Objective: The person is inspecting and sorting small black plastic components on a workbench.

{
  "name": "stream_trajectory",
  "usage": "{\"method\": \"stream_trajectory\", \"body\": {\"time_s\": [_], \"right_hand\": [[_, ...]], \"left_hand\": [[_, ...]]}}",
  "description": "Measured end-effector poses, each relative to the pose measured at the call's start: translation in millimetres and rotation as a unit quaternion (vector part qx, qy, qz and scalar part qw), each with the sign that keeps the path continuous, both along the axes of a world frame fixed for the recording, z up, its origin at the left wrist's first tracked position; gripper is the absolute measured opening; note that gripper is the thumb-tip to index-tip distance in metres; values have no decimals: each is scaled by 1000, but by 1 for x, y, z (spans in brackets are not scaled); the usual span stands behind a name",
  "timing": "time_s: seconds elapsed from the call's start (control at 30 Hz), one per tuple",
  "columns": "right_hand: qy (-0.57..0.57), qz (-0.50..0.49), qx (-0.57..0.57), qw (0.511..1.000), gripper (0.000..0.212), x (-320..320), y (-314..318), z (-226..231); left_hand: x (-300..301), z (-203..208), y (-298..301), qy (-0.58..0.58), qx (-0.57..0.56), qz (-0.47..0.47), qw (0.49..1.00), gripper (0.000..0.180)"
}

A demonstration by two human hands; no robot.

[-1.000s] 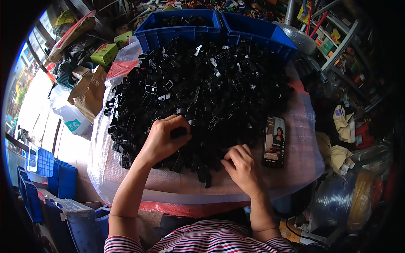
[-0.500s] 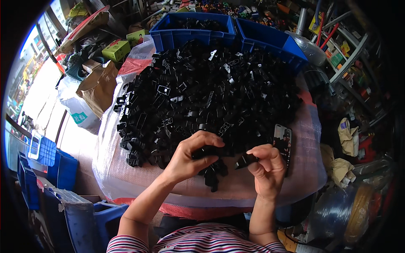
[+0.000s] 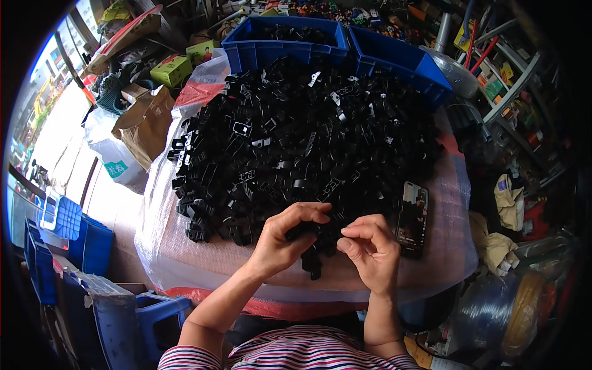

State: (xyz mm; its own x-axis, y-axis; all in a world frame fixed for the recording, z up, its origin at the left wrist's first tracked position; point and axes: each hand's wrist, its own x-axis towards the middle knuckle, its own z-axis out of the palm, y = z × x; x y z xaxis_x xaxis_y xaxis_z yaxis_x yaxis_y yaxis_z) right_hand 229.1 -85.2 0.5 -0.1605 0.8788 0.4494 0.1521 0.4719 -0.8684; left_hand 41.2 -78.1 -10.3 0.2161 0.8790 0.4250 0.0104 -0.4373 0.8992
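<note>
A left hand (image 3: 274,242) curls around a small black plastic part (image 3: 301,232) at the heap's near edge — its outline shadowed — while the right hand (image 3: 377,250) keeps thumb and forefinger narrowly parted, any hold unclear, by a jumbled heap of glossy, angular black plastic pieces (image 3: 277,139) on a pinkish woven sheet (image 3: 197,265).
</note>
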Motion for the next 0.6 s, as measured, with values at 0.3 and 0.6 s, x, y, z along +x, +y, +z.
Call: {"method": "stream_trajectory", "body": {"time_s": [0.3, 0.6], "right_hand": [[-55, -18, 74, 996, 17, -4, 1, -2], [-30, 100, -113, 988, 40, -1, 3, -1]], "left_hand": [[6, 8, -13, -121, -167, -28, 978, 37], [13, -7, -21, -153, -81, 16, 985, 23]]}}
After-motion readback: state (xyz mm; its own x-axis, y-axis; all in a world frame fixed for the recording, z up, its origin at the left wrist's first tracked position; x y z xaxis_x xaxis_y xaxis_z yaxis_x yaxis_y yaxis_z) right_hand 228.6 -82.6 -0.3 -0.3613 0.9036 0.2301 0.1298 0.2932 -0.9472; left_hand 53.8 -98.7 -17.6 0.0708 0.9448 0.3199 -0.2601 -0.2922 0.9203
